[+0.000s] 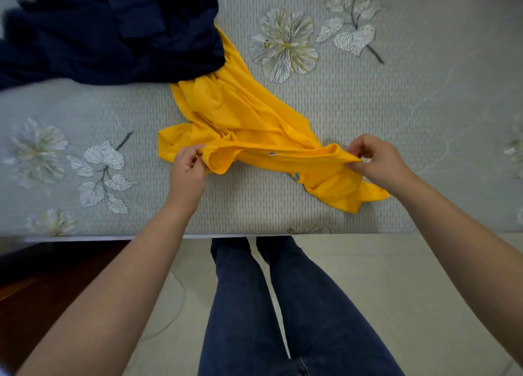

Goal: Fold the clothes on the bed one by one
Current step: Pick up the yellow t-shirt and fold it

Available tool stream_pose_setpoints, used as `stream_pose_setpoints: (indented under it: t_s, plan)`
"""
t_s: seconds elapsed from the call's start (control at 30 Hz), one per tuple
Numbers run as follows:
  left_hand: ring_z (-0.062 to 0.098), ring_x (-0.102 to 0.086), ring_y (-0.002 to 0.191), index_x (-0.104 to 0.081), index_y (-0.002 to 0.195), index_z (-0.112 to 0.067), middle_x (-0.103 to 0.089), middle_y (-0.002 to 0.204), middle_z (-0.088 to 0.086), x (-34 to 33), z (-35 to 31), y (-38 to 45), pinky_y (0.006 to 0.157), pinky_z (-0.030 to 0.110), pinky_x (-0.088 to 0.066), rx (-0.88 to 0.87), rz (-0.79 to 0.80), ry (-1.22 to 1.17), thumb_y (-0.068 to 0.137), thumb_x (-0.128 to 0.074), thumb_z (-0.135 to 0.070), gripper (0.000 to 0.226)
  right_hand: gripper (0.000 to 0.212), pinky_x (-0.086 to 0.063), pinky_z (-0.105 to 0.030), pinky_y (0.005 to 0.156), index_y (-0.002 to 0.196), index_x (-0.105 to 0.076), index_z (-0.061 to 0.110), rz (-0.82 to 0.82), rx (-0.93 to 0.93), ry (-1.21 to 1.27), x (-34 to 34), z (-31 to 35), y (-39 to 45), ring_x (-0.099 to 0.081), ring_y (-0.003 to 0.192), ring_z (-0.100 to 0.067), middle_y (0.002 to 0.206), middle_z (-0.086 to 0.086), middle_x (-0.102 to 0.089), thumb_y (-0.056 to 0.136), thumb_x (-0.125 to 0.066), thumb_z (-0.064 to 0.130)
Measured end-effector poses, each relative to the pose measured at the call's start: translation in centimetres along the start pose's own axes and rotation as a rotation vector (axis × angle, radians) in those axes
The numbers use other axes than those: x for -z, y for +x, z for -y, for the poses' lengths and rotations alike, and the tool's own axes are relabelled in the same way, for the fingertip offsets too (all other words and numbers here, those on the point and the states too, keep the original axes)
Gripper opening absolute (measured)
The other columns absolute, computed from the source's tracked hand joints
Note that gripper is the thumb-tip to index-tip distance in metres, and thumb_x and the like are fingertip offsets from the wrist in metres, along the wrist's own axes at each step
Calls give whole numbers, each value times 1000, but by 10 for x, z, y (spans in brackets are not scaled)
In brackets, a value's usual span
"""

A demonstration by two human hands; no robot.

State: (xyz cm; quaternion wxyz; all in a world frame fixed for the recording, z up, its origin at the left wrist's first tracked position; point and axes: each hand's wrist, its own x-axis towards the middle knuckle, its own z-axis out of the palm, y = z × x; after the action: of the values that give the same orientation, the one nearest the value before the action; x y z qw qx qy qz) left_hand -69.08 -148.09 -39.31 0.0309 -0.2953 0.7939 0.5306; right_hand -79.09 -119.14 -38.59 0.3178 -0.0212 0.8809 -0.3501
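Observation:
A crumpled yellow T-shirt (243,112) lies on the bed (396,121) in front of me, its collar edge with a small label facing me. My left hand (188,165) pinches the shirt's left shoulder edge. At the right end of the collar, my right hand (376,160) pinches the fabric between thumb and fingers. The collar stretches between both hands, just above the sheet. The shirt's far end runs under a heap of dark navy clothing (107,30) at the back left.
The bed's grey sheet has a floral print, and its front edge (368,232) runs across the middle of the view. My legs in blue jeans (271,305) stand on a pale floor. Dark wood (51,276) shows at the lower left.

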Motion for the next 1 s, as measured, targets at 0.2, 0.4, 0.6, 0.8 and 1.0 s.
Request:
stream_pose_setpoints:
  t_s: [0.2, 0.4, 0.6, 0.8, 1.0]
  plan:
    - [0, -37, 62, -40, 65, -23, -41, 68, -6, 28, -68, 19, 45, 1, -31, 79, -116, -40, 98, -25, -10, 39, 17, -35, -8, 59, 101, -64, -6, -52, 103, 88, 32, 50, -7, -49, 79, -19, 83, -9, -58, 87, -56, 1]
    - [5, -31, 59, -33, 64, -19, -35, 66, -3, 67, -186, 50, 54, 23, -27, -165, -87, 208, 95, -30, -12, 32, 9, -25, -15, 48, 87, -62, 4, -426, 185, 221, 107, 132, -1, -39, 65, -15, 59, 3, -42, 89, -52, 5]
    - [10, -38, 68, -42, 76, -21, -41, 73, -6, 110, -358, 45, 58, 30, -28, -443, -111, 229, 93, -41, -42, 27, 11, -29, -29, 66, 83, -62, 8, -760, 361, 264, 198, 234, -27, -43, 77, -17, 76, -9, -50, 88, -52, 11]
    - [20, -44, 89, -38, 112, -18, -44, 95, -1, 160, -454, 20, 70, 29, -33, -699, -84, 537, 80, -67, -27, 44, 13, -34, -39, 78, 81, -59, 12, -961, 452, 230, 283, 312, -77, -44, 80, -22, 76, -6, -51, 90, -49, 13]
    - [16, -43, 87, -52, 99, -10, -50, 83, -2, 197, -512, -3, 57, 9, -32, -902, -177, 367, 90, -36, 4, 23, 19, -27, -28, 58, 81, -60, 4, -1110, 580, 202, 334, 359, -128, -41, 63, -19, 57, 4, -39, 92, -47, 13]
